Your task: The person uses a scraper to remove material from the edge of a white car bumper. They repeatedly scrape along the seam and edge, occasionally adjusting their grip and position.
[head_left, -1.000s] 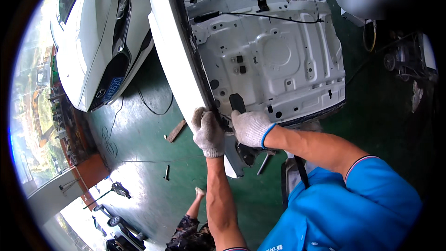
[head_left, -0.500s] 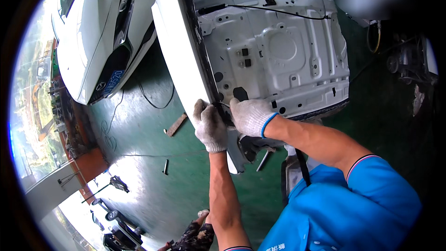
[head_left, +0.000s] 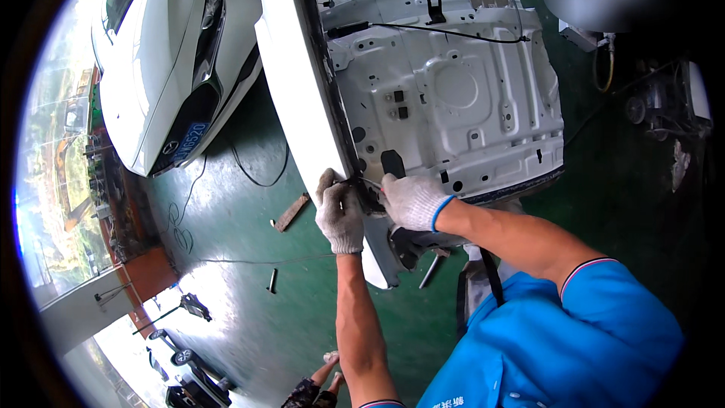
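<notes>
A long white car body panel (head_left: 294,83) runs down the middle, beside the bare white floor pan (head_left: 458,132) of a stripped car body. At the panel's lower end, my left hand (head_left: 340,215) in a knitted glove has its fingers bent round the edge. My right hand (head_left: 414,201), gloved too, is closed round a thin metal-shafted tool (head_left: 369,181) with a trace of red at the grip. The shaft points left into the dark seam between panel and floor pan, close to my left fingers. Its tip cannot be made out.
A white car (head_left: 162,53) stands at upper left. On the green floor lie a brown wooden-looking piece (head_left: 291,212), a short metal rod (head_left: 273,280) and cables. Another metal bar (head_left: 431,270) lies below the body. Another person's legs (head_left: 326,379) show at the bottom.
The scene has shifted slightly in view. My right hand sits slightly lower, and a bit of red now shows at its grip. The other person has moved, with more of the legs visible.
</notes>
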Tool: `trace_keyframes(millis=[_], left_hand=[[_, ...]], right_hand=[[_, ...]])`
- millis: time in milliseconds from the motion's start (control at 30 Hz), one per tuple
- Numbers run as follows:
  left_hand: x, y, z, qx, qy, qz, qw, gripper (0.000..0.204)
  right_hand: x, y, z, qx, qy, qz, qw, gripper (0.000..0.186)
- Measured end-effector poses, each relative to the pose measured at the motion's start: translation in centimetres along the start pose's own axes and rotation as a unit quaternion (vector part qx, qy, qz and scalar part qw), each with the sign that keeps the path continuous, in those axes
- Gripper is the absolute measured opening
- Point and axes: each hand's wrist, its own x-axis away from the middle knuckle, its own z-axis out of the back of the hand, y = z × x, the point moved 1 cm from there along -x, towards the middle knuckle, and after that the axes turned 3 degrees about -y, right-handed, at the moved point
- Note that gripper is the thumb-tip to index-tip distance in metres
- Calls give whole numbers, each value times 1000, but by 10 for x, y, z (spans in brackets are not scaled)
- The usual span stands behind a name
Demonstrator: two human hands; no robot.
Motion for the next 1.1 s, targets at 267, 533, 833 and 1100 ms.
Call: trace_keyframes(millis=[267,533,833,1100], left_hand=[[1,5,-4,-4,9,-12,1000,10],[0,5,2,84,-19,49,995,10],[1,-9,7,123,-45,52,990,10],[3,-6,7,139,-40,60,988,12]], right_hand=[[-12,2,-4,21,44,17,999,33],[-6,-17,-8,92,-8,-37,995,36],[8,0,3,25,10,-5,1000,36],[-1,-6,-5,98,57,-8,994,33]])
